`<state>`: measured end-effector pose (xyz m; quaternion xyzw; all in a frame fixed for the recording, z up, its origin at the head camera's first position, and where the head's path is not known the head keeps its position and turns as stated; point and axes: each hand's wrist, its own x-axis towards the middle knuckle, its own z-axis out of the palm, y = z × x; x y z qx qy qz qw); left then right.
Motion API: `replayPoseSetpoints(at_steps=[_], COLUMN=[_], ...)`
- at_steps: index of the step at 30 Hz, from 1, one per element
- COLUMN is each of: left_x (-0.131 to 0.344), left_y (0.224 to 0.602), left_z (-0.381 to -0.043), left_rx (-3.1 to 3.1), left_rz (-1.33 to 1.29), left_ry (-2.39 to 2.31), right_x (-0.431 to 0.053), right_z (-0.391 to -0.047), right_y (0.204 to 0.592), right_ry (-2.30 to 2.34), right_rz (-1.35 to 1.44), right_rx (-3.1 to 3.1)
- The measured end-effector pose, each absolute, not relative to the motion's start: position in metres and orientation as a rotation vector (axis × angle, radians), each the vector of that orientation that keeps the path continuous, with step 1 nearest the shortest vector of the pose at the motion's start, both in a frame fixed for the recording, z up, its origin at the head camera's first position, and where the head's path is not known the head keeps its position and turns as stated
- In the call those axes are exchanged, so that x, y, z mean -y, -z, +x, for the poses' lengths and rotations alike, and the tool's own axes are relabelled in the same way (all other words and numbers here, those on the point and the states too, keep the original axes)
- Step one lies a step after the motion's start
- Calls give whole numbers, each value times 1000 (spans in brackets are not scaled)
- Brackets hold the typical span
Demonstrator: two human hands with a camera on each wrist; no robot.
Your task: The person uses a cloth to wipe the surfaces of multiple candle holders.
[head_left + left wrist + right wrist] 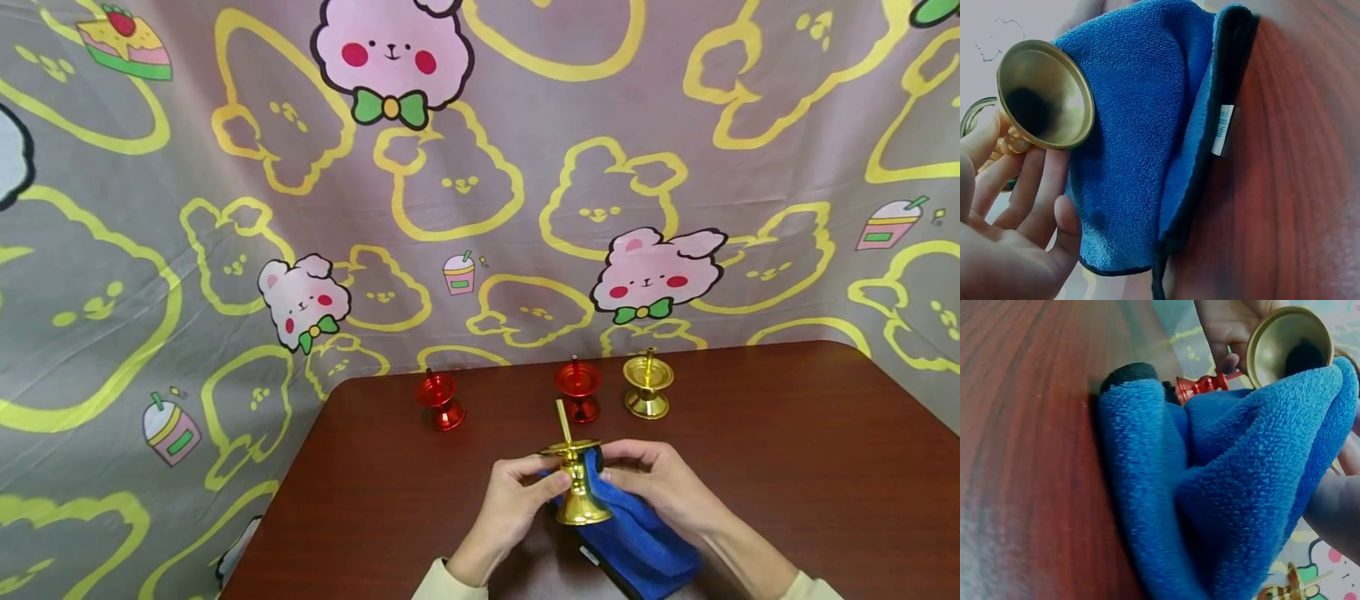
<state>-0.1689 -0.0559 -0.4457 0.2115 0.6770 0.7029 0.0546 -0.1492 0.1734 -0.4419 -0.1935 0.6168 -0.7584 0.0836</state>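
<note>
My left hand [517, 496] grips a gold candle holder [579, 500] by its stem, thumb in front, with the spike pointing up and tilted slightly left. Its hollow base [1045, 94] faces the left wrist camera. On the other side, my right hand [667, 479] pinches a blue cloth [648, 542] with a black edge against the holder's stem and dish. The cloth hangs down below the hands, and its white tag [1222, 130] shows in the left wrist view. In the right wrist view the cloth [1235, 475] covers most of the right fingers.
Two red candle holders [442, 402] [577, 387] stand upright toward the back of the brown table [360, 500]. Another gold candle holder [648, 385] stands right of them. A patterned curtain [525, 183] hangs behind the table's far edge.
</note>
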Motion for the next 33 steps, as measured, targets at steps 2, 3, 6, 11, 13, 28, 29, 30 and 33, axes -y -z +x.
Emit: replayPoseSetpoints(at_steps=[2,3,6,11,13,28,29,30,33], left_x=[55,54,52,48,45,42,42,42,43], left_y=[444,444,442,440,441,453,453,453,453], left_z=[-170,-170,-169,-166,-164,-166,-166,-166,-166], left_rx=[-2092,-2113,-2188,-2350,-2418,-2264,-2239,-2221,-2196], left_rz=[679,691,695,655,653,409,407,412,462], left_ry=[-2151,-2158,-2175,-2193,-2209,-2243,-2236,-2226,-2194], right_x=[-172,-172,-169,-162,-157,-133,-133,-134,-136], right_z=[-147,-146,-144,-142,-140,-130,-131,-131,-133], right_y=[437,434,429,423,421,427,427,428,428], right_ry=[2239,2226,2183,2091,2040,2018,2014,2010,2009], right_rz=[-536,-518,-480,-423,-365,-188,-217,-244,-303], right_rx=[-1938,-1979,-2097,-2333,-2450,-2753,-2760,-2763,-2735])
